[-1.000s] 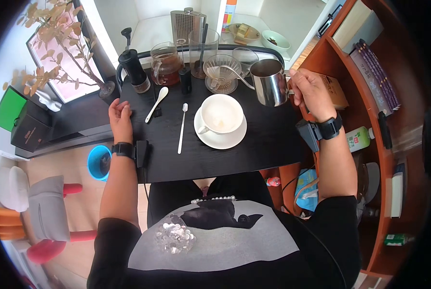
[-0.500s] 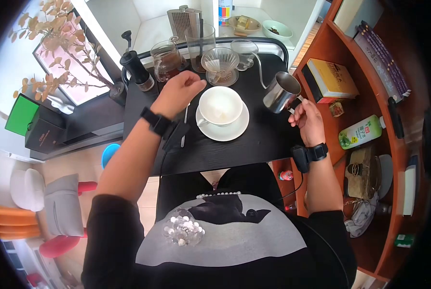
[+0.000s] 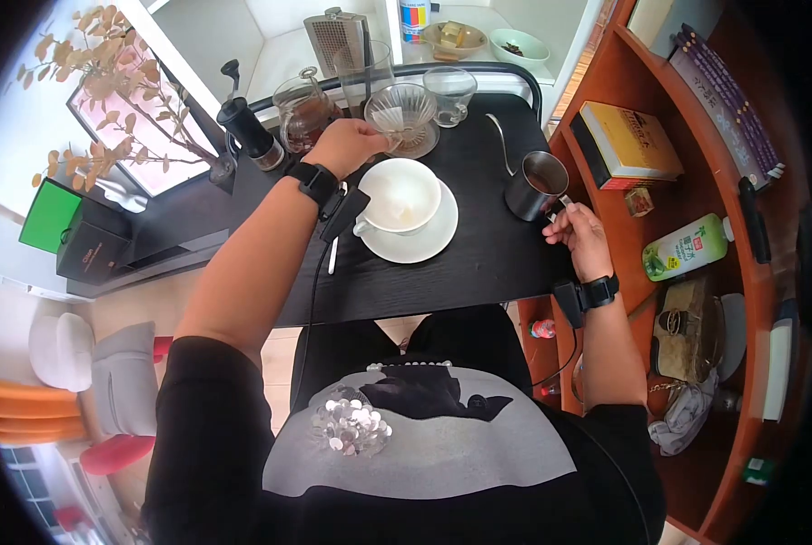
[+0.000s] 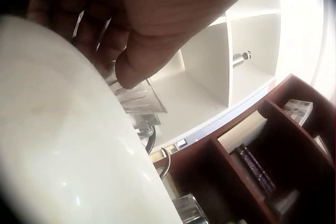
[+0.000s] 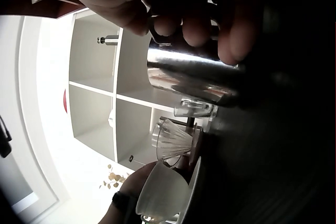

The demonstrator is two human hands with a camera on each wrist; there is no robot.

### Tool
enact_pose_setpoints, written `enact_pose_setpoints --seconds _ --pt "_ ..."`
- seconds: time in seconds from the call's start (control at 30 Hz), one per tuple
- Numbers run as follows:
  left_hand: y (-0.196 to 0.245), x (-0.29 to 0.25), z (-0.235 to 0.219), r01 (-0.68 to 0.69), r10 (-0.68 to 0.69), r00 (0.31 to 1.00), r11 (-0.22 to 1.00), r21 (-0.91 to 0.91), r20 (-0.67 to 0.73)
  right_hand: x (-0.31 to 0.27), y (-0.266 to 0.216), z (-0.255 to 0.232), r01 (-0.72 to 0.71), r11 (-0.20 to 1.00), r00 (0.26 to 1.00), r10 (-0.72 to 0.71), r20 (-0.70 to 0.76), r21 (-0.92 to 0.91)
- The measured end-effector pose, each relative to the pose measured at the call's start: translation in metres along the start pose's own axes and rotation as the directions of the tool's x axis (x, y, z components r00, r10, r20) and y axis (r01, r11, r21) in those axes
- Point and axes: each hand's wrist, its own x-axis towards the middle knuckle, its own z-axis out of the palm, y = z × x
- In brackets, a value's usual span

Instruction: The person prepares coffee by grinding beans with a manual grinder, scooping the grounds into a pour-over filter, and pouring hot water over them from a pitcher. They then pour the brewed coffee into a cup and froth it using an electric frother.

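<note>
In the head view my left hand [image 3: 341, 149] reaches past the white cup [image 3: 399, 195] to the ribbed clear coffee dripper [image 3: 408, 107]. Thumb and fingers pinch the dripper's near left side, where its handle is; the left wrist view shows the thumb [image 4: 130, 69] against it. The cup, with a pale residue inside, sits on a white saucer [image 3: 429, 243]. On the right, my right hand [image 3: 577, 234] holds the handle of a steel gooseneck kettle [image 3: 526, 195], its spout facing away. The right wrist view shows curled fingers [image 5: 195, 32] above the kettle's side.
Behind the left hand stand a glass server [image 3: 304, 113], a tall clear container [image 3: 362, 77] and a black hand grinder [image 3: 250, 134]. A glass cup [image 3: 450, 95] is beside the dripper. A white stirrer [image 3: 333, 256] lies left of the saucer. A brown bookshelf [image 3: 606, 227] borders the table's right.
My left hand has come from the table's left side across to the dripper. The right hand has lowered the kettle toward me and to the right side of the table.
</note>
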Motion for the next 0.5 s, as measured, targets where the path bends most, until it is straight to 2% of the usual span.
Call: enact_pose_setpoints --seconds 0.07,0.13,0.2,0.23,0.33,0.37,0.4,0.43,0.5 --pt "0.002 -0.001 0.001 0.004 -0.004 1.000 1.000 0.006 0.000 0.001 -0.001 -0.002 -0.018 1.000 1.000 0.018 0.013 -0.016" --pt "0.004 -0.002 0.004 0.001 -0.004 1.000 0.989 -0.150 -0.014 -0.001 -0.006 -0.002 -0.034 0.999 0.999 0.035 0.023 -0.036" --pt "0.001 0.001 0.006 -0.017 0.018 1.000 0.975 -0.222 0.003 -0.005 -0.014 0.001 -0.065 0.988 0.997 0.061 -0.036 -0.141" --pt "0.000 0.003 0.006 -0.033 0.039 0.999 0.955 -0.293 0.016 -0.007 -0.017 0.000 -0.067 0.988 0.997 0.062 -0.039 -0.142" --pt "-0.003 0.006 0.006 -0.047 0.064 0.997 0.935 -0.352 0.036 -0.015 -0.023 -0.002 -0.056 0.976 0.993 0.032 -0.115 -0.210" --pt "-0.004 0.005 0.005 -0.045 0.062 0.997 0.934 -0.356 0.037 -0.018 -0.026 -0.002 0.005 0.961 0.987 -0.049 -0.153 -0.277" --pt "-0.003 0.004 0.004 -0.053 0.078 0.996 0.899 -0.435 0.040 -0.021 -0.029 -0.002 0.062 0.936 0.974 -0.133 -0.185 -0.346" --pt "-0.002 0.003 0.002 -0.060 0.094 0.995 0.857 -0.511 0.041 -0.025 -0.034 0.000 0.061 0.935 0.974 -0.132 -0.183 -0.349" --pt "0.002 0.001 -0.003 -0.068 0.107 0.993 0.858 -0.510 0.048 -0.031 -0.043 0.008 0.131 0.874 0.942 -0.257 -0.217 -0.468"
